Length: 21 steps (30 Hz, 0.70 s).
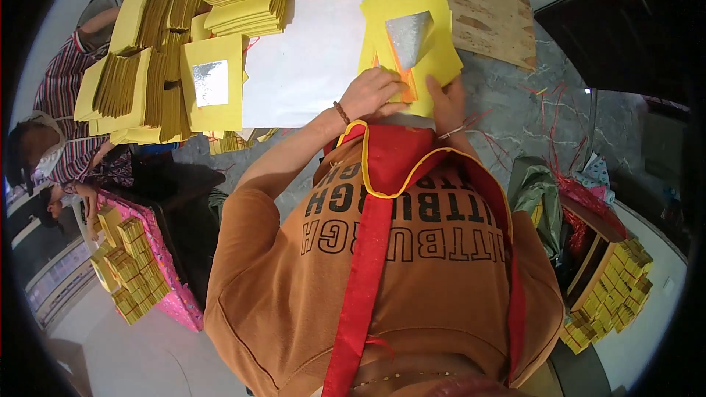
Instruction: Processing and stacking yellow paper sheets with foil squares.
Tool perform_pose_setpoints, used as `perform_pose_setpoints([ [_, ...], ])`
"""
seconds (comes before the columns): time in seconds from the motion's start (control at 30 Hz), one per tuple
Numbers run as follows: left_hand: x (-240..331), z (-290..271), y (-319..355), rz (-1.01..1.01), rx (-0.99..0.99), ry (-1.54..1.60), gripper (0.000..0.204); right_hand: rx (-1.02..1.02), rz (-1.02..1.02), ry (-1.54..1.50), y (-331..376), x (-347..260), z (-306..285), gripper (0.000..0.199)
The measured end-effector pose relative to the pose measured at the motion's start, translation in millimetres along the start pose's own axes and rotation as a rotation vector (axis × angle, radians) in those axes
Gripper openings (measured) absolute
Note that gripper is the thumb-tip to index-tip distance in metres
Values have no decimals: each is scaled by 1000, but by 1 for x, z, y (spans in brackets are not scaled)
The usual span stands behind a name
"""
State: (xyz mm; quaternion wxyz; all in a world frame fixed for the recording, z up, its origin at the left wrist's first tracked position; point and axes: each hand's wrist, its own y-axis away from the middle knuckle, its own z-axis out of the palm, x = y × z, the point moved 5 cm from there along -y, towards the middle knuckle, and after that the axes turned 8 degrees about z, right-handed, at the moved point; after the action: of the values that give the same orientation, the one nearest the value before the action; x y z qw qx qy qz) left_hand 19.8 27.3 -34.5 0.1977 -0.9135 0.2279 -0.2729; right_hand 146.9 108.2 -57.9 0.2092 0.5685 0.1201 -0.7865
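fingers (390, 106) crease yellow foil-centred paper (430, 51)

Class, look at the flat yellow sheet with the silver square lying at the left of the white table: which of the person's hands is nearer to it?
Left. The left hand lies right of that sheet; the right hand is farther right, pressing the folded yellow paper.

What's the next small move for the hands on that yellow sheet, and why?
Probably press the fold flat. Both the left hand and the right hand sit on the lower edge of the yellow sheet, whose silver foil patch already stands up curled into a cone, with an orange strip showing beside the left fingers.
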Motion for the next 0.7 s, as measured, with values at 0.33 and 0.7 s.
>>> perform_pose_setpoints([
  [0.33,-90,-109,-11,-303,675,324,93,-159,-62,215,-19,-71,-4,26],
  [0.7,-80,-76,17,-630,490,902,64,-112,66,77,-24,-25,-26,36],
])
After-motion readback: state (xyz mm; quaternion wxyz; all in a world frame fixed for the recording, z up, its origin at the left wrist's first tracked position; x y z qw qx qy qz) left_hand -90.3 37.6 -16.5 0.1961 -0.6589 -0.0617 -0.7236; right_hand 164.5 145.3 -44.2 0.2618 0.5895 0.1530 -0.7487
